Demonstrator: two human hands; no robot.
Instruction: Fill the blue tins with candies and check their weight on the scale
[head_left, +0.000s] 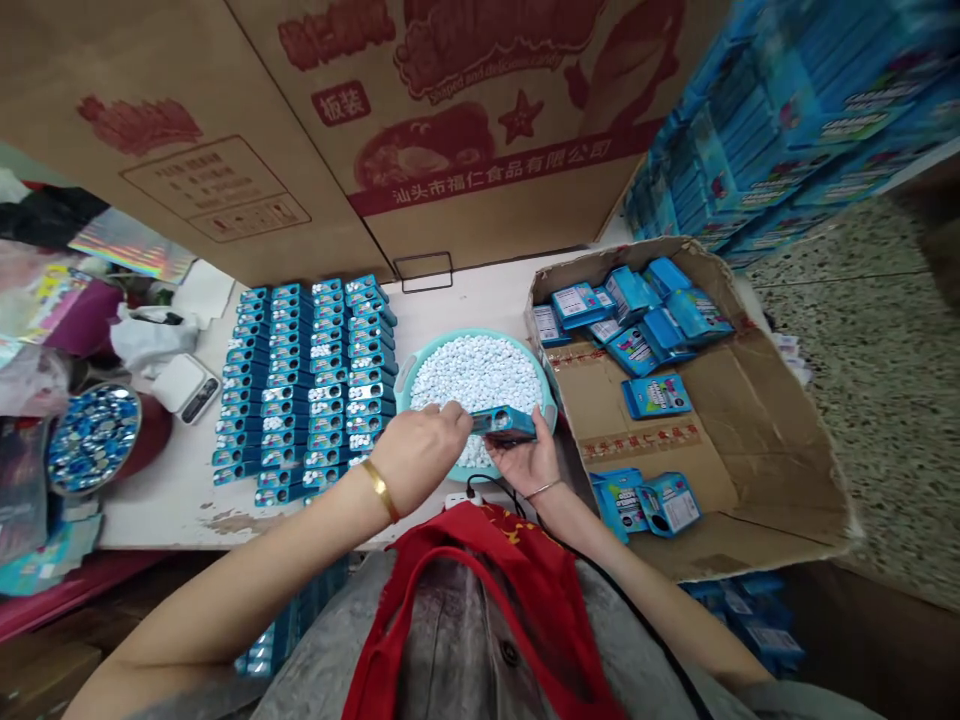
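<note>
A small blue candy box (512,424) is held over the round teal basin (406,372), which is full of small white candies (480,372). My right hand (529,460) supports the box from below and from its right end, fingers wrapped round it. My left hand (424,452), a gold bracelet at its wrist, has its fingers curled together at the box's left end; its fingertips are partly hidden. Left of the basin stand rows of blue boxes (328,378) with round holes on top, white candies showing in some.
An open cardboard tray (720,425) on the right holds several blue boxes (656,395). Large cartons (480,225) stand behind. On the left are a white scale (187,388) and a tub of shiny blue-silver pieces (94,438). Blue packs (795,130) are stacked at far right.
</note>
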